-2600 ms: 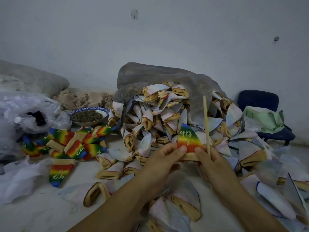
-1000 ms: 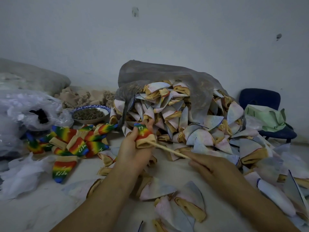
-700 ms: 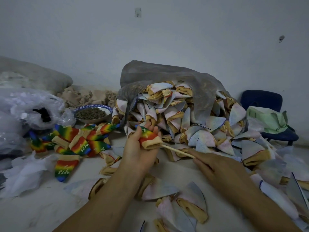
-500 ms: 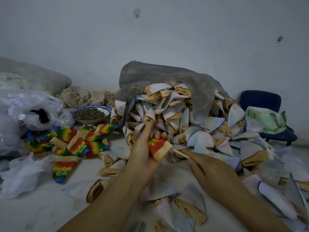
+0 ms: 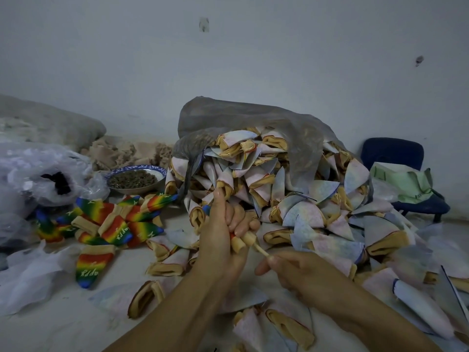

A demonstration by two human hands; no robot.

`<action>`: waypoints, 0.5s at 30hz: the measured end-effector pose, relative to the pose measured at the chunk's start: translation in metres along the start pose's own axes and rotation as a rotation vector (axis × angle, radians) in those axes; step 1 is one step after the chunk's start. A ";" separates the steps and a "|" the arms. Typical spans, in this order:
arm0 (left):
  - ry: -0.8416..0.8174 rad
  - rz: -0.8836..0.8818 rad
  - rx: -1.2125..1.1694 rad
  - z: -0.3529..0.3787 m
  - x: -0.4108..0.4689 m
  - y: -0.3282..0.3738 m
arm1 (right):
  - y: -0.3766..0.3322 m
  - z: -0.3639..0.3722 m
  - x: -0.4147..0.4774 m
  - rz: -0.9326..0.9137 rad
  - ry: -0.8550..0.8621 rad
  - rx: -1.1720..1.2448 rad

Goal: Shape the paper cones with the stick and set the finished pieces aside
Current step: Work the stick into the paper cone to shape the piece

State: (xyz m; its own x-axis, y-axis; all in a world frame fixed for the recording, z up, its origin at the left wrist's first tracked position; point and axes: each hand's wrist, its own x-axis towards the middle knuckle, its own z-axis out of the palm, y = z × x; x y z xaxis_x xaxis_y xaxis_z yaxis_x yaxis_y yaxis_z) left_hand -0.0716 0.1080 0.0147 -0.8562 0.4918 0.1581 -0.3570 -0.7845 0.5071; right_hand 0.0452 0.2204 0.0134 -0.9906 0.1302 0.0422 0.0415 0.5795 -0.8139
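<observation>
Tan-rimmed cone [image 5: 240,242] is gripped in the curled fingers of the left hand [image 5: 220,237], low before the pale heap [image 5: 299,196]; the stick [image 5: 261,249] enters its mouth, pinched by the right hand [image 5: 302,273]; rainbow pieces [image 5: 114,224] lie well left

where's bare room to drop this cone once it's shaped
The widest bare surface is lower left, bordered by the white plastic sheet, the lone rainbow cone and a flattened pale cone. A smaller gap sits between the rainbow pile and the heap of pale cones. The right side is crowded.
</observation>
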 end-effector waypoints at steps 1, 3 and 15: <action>0.049 0.014 0.046 -0.001 0.000 -0.001 | 0.000 0.000 0.000 0.006 -0.002 -0.011; 0.157 0.040 0.108 -0.004 0.000 -0.002 | 0.003 0.000 0.001 -0.019 0.037 -0.125; 0.135 0.050 0.025 0.003 -0.003 -0.007 | 0.011 0.003 0.006 -0.077 0.156 -0.243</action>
State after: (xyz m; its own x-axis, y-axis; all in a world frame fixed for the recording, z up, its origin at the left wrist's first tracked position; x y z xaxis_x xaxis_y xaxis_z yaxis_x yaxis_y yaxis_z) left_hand -0.0650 0.1131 0.0126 -0.9158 0.3956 0.0689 -0.3045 -0.7960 0.5230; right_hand 0.0390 0.2249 0.0027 -0.9609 0.1895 0.2019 0.0158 0.7655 -0.6432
